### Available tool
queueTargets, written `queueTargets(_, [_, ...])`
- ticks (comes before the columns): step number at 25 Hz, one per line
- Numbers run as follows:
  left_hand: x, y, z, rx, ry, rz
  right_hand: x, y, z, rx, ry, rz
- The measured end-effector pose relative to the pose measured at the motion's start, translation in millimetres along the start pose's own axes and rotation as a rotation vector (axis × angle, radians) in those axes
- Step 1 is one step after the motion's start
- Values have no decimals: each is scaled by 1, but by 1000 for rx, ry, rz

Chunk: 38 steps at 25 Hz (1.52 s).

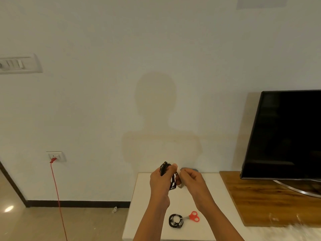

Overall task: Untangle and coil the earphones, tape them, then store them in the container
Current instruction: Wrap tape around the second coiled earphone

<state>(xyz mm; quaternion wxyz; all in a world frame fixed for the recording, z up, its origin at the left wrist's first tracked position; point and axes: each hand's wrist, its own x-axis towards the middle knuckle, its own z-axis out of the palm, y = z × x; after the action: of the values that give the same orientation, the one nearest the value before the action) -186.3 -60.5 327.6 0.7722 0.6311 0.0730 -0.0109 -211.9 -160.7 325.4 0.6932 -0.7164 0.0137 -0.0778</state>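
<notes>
My left hand (160, 180) grips a bundle of black earphones (165, 168), held up above the white table (144, 214). Cable loops hang down between my two hands. My right hand (192, 180) pinches a whitish roll of tape (178, 171) right beside the bundle, touching it. A second coil of black earphones (175, 220) lies on the table near me, with a light band around it. Behind my hands, at the table's far edge, a grey container (190, 169) is mostly hidden.
Red-handled scissors (193, 216) lie beside the coiled earphones. A black television (284, 136) stands on a wooden board (269, 197) to the right. A red cable (58, 197) hangs from a wall socket on the left.
</notes>
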Motion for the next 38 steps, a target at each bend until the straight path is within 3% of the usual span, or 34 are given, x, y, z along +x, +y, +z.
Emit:
queueTargets(24, [-17, 9, 8, -27, 76, 63, -5, -3, -7, 191, -57, 33])
queueTargets(38, [-17, 3, 8, -47, 128, 47, -3, 2, 0, 142, -8, 56])
